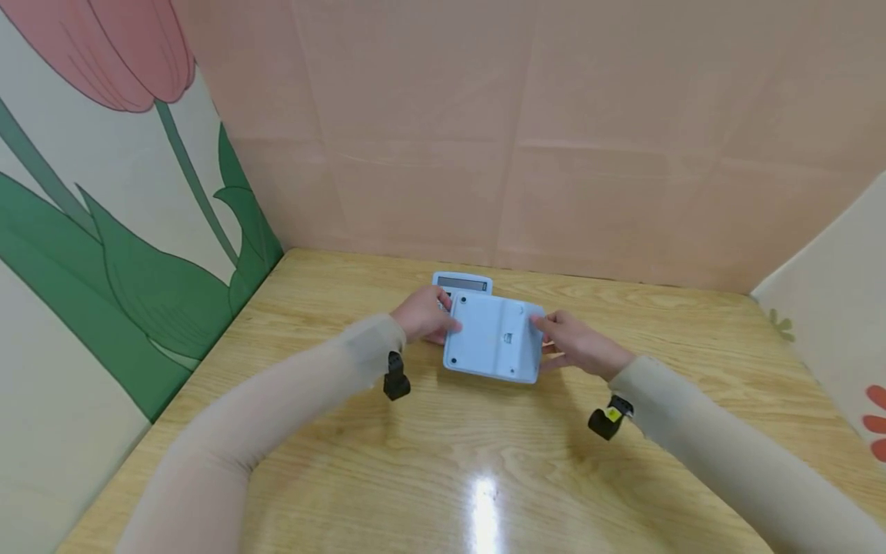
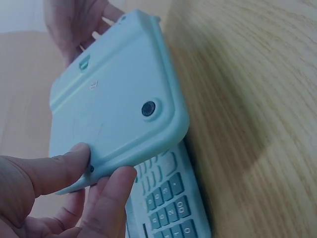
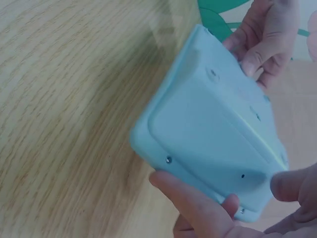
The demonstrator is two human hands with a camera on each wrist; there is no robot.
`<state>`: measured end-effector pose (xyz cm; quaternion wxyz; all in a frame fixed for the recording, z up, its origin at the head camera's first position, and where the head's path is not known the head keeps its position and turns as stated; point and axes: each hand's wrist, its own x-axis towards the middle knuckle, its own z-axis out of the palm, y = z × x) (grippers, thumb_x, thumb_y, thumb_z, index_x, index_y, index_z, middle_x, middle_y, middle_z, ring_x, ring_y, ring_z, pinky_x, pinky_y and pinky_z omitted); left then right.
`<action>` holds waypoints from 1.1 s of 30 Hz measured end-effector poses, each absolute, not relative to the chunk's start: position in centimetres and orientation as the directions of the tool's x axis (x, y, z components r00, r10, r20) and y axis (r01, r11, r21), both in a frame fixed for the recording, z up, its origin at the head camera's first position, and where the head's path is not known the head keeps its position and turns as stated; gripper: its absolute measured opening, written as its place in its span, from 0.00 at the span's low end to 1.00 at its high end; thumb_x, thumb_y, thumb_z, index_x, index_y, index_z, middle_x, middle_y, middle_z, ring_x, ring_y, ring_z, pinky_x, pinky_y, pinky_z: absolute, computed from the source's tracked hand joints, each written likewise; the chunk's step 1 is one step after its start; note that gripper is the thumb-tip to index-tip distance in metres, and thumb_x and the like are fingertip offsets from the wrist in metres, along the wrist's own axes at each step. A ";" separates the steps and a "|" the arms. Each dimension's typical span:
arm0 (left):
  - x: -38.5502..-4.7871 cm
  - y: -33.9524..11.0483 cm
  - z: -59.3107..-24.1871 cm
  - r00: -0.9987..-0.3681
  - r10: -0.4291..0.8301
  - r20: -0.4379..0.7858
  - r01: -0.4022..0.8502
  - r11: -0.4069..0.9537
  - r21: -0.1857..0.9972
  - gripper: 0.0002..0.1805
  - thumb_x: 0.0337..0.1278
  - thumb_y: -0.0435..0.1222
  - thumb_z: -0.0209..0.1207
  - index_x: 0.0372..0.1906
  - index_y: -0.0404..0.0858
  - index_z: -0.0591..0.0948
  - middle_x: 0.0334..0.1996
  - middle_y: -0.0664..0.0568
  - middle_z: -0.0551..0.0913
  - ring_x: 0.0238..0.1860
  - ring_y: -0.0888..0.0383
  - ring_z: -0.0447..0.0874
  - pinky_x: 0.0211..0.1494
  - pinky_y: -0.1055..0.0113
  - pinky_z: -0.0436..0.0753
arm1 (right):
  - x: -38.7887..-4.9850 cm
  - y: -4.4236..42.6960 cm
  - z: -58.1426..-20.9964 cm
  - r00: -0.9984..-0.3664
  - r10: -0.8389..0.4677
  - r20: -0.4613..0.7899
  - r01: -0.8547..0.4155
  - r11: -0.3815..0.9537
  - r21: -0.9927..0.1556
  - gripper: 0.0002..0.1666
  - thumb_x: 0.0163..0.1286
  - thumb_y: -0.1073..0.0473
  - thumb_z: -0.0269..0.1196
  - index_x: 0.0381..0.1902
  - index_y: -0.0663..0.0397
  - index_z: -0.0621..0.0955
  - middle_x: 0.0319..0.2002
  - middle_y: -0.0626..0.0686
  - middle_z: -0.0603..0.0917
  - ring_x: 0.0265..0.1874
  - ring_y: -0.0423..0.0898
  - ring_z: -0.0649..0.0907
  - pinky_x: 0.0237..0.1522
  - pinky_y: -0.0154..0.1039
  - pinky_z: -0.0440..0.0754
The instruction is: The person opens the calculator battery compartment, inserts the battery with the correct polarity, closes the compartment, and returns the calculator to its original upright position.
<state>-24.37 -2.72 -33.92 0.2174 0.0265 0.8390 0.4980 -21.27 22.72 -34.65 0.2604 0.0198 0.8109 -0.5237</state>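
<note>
Both hands hold a light-blue calculator (image 1: 487,338) above the table, its back toward the head camera. Rubber feet and screw holes show on that back in the left wrist view. My left hand (image 1: 424,314) pinches one side edge, thumb on the back and fingers underneath. On the opposite edge, my right hand (image 1: 577,342) grips with the thumb over the back and fingers along the side. A second light-blue calculator (image 1: 462,282) lies face up behind and partly under the held one. Its number keys (image 2: 171,203) appear in the left wrist view; the rest is covered.
The wood-grain table (image 1: 388,477) extends around the hands, with a bright light reflection near its front. A pinkish wall covering (image 1: 512,154) rises along the back edge. A tulip-patterned panel (image 1: 138,231) stands at the left, a pale panel (image 1: 831,308) at the right.
</note>
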 end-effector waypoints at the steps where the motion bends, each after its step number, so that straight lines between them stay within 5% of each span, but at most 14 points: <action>1: -24.4 -2.7 -33.8 -0.909 0.265 -0.323 -0.162 0.489 0.857 0.18 0.55 0.27 0.65 0.47 0.34 0.70 0.41 0.42 0.79 0.30 0.56 0.81 0.50 0.53 0.85 | -21.3 22.7 -34.6 -0.873 -0.234 -0.428 0.297 0.441 -0.847 0.34 0.80 0.46 0.38 0.65 0.73 0.51 0.54 0.66 0.62 0.53 0.57 0.69 0.57 0.52 0.80; 9: -24.8 -2.6 -33.1 -0.947 0.273 -0.170 -0.030 0.453 0.891 0.16 0.55 0.28 0.66 0.43 0.37 0.71 0.36 0.46 0.79 0.35 0.54 0.80 0.40 0.60 0.86 | -21.4 23.0 -34.0 -0.926 -0.226 -0.302 0.210 0.357 -0.910 0.30 0.79 0.41 0.32 0.56 0.65 0.50 0.46 0.58 0.58 0.50 0.56 0.67 0.65 0.60 0.70; 15: -24.6 -2.7 -33.2 -0.955 0.295 -0.034 0.112 0.462 0.880 0.15 0.54 0.30 0.67 0.42 0.39 0.72 0.33 0.47 0.79 0.30 0.55 0.79 0.31 0.67 0.81 | -21.3 23.0 -33.8 -0.945 -0.184 -0.272 0.206 0.312 -0.927 0.34 0.80 0.44 0.30 0.65 0.69 0.47 0.49 0.60 0.59 0.53 0.57 0.68 0.65 0.58 0.70; 23: -24.3 -2.4 -33.8 -0.953 0.268 0.140 0.257 0.475 0.842 0.13 0.54 0.34 0.68 0.38 0.43 0.74 0.37 0.52 0.81 0.38 0.58 0.80 0.37 0.67 0.81 | -21.7 23.2 -33.6 -0.969 -0.158 -0.188 0.151 0.219 -0.964 0.19 0.80 0.48 0.29 0.55 0.57 0.51 0.48 0.57 0.60 0.50 0.50 0.67 0.70 0.55 0.64; 33: -24.1 -2.1 -34.5 -0.915 0.293 0.278 0.391 0.467 0.793 0.11 0.56 0.28 0.64 0.35 0.44 0.75 0.35 0.55 0.81 0.37 0.61 0.80 0.40 0.71 0.83 | -21.6 23.3 -33.1 -0.960 -0.183 -0.214 0.195 0.113 -0.974 0.14 0.80 0.54 0.29 0.56 0.56 0.52 0.55 0.59 0.58 0.48 0.44 0.76 0.61 0.37 0.77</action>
